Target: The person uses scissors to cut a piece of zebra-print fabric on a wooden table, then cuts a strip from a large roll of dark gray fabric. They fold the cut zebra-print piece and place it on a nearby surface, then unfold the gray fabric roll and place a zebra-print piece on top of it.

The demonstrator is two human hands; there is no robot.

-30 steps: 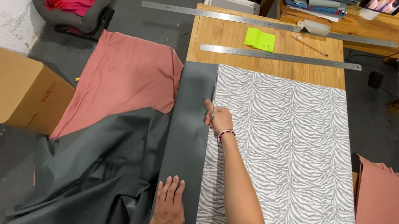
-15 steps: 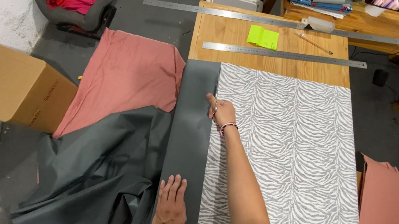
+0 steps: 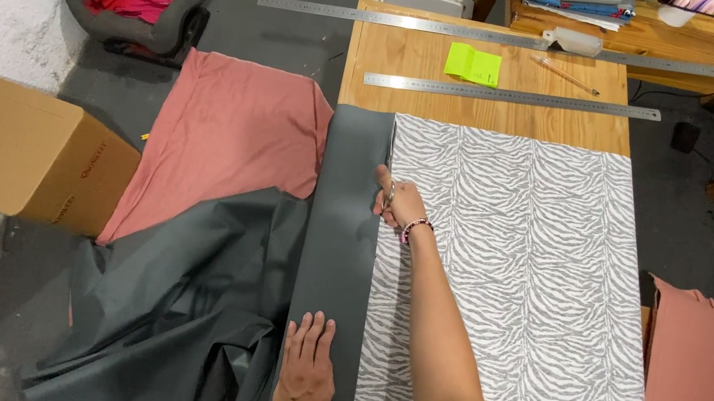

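Barely shifted, right hand (image 3: 399, 205) fingers grip scissors (image 3: 388, 198) at grey fabric (image 3: 342, 227); left hand (image 3: 304, 381) lies flat, open.

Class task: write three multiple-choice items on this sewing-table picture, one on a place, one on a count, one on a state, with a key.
1. Where does the left hand rest?
A. on the grey fabric
B. on the cardboard box
C. on the green note

2. How many long metal rulers lie at the far end?
A. one
B. two
C. four

3. How does the zebra-print fabric lie?
A. rolled up
B. crumpled
C. spread flat on the wooden table

Key: 1 A, palm flat on the grey strip; 2 B, two parallel rulers; 3 C, it covers the tabletop smoothly.
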